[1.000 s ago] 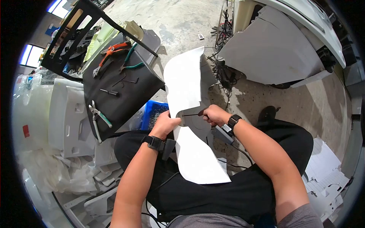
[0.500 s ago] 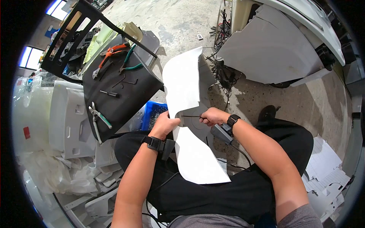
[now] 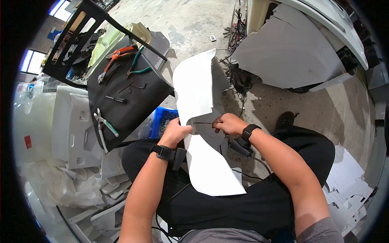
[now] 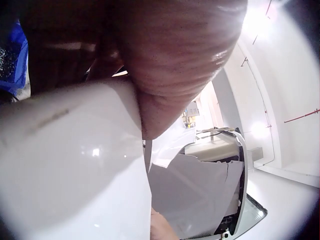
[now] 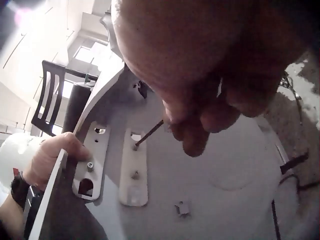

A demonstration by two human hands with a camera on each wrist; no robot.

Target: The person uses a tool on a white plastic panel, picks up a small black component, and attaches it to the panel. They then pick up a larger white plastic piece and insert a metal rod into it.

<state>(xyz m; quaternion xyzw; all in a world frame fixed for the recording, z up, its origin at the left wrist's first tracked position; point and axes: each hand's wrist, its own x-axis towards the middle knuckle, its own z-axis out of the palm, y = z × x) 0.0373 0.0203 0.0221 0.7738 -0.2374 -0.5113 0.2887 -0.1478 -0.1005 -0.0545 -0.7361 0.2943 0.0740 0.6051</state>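
Observation:
A white curved panel point(image 3: 196, 87) stands across the person's lap. The left hand point(image 3: 175, 133) grips its edge at the narrow middle, thumb on the near side. From the right, the right hand point(image 3: 230, 124) pinches a thin dark rod tool point(image 5: 155, 130). In the right wrist view the tool's tip meets the upper part of a pale strip point(image 5: 128, 167) on the panel's inner face. A second strip point(image 5: 99, 175) with a screw point(image 5: 90, 166) lies beside the left hand's fingers. The panel and hand point(image 4: 175, 60) fill most of the left wrist view.
A black chair seat point(image 3: 135, 97) at the left bears pliers point(image 3: 107, 123), a screwdriver point(image 3: 116, 98) and hex keys. Below the chair's edge is a blue bin point(image 3: 155, 123). Cables point(image 3: 239, 79) and a large grey panel point(image 3: 289, 50) lie beyond, papers point(image 3: 344, 172) at right.
The right hand has turned at the wrist, its fingers shifting round the tool, and its wrist camera has swung lower. The left hand keeps its grip on the nearly still panel.

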